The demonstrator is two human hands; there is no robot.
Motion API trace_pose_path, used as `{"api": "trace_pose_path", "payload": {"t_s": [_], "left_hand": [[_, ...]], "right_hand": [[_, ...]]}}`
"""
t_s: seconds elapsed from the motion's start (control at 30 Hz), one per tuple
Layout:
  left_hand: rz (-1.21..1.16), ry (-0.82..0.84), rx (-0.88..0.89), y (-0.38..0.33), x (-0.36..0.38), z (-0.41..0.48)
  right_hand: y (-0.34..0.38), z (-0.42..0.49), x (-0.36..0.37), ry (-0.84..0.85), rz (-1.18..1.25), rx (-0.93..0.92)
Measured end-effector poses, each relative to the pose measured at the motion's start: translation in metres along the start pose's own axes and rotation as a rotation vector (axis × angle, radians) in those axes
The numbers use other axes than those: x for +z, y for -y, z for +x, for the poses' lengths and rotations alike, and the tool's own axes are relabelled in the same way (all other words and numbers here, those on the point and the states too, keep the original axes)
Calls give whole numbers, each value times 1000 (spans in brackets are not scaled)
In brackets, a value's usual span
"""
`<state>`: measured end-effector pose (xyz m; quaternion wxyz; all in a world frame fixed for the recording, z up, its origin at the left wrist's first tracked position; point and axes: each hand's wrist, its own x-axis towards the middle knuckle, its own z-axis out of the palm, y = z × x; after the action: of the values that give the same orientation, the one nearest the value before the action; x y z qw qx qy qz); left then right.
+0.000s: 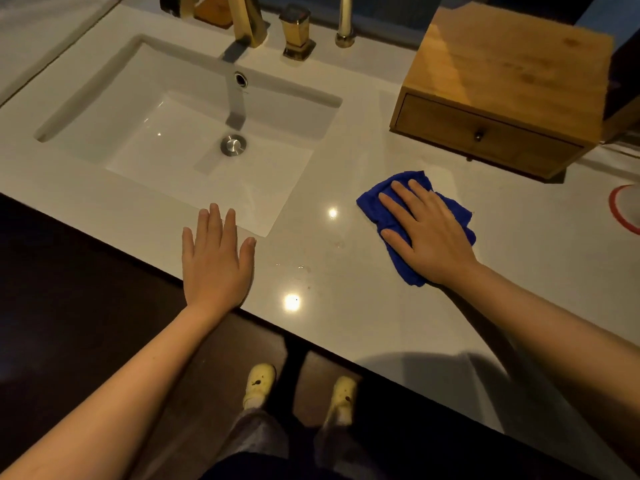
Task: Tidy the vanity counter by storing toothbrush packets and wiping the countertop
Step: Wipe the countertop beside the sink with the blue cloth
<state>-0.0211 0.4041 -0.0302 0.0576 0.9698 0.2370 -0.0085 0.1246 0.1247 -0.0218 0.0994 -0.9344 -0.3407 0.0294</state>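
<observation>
A crumpled blue cloth lies on the white countertop, to the right of the sink. My right hand presses flat on top of it, fingers spread, covering most of the cloth. My left hand rests flat on the counter's front edge below the sink, fingers apart and holding nothing. A wooden box with one drawer stands behind the cloth; the drawer is closed. No toothbrush packets are in view.
A white rectangular sink with a steel drain fills the left. Gold faucet and handle stand behind it. A red-rimmed round object sits at the right edge. Small water drops lie between my hands.
</observation>
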Motion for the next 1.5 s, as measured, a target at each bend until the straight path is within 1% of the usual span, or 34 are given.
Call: {"api": "trace_pose_path", "payload": {"t_s": [0.07, 0.17, 0.27, 0.37, 0.43, 0.53, 0.67, 0.77, 0.9, 1.0, 1.1, 1.2, 1.3, 1.43, 1.5], "left_hand": [[5, -3, 3, 0, -1, 0], [8, -3, 16, 1, 0, 0], [-6, 16, 27, 2, 0, -1], [8, 50, 44, 3, -2, -1], [15, 75, 56, 4, -5, -1], [-7, 120, 78, 6, -7, 0], [-130, 180, 114, 11, -15, 2], [-270, 212, 154, 17, -28, 5], [-386, 134, 246, 48, -39, 17], [-255, 82, 287, 86, -36, 41], [-102, 104, 225, 120, -33, 62], [4, 110, 220, 131, -29, 68], [39, 87, 230, 131, -24, 68], [41, 55, 240, 133, -21, 68], [53, 47, 251, 134, -20, 67]], "right_hand": [[8, -10, 5, -72, -11, 145], [25, -23, 13, -131, -27, 399], [54, -34, 21, -160, -52, 644], [90, -38, 27, -162, -65, 837], [112, -38, 32, -167, -65, 912], [137, -31, 38, -197, -87, 971], [156, -12, 44, -214, -66, 1050], [166, 8, 46, -200, -62, 1036], [173, 32, 44, -160, -58, 962], [177, 45, 45, -148, -44, 857], [179, 54, 46, -144, -11, 708], [178, 56, 46, -129, 13, 571], [183, 56, 45, -92, 24, 394], [195, 43, 42, -1, 23, 125], [196, 30, 40, 49, 25, 50]]}}
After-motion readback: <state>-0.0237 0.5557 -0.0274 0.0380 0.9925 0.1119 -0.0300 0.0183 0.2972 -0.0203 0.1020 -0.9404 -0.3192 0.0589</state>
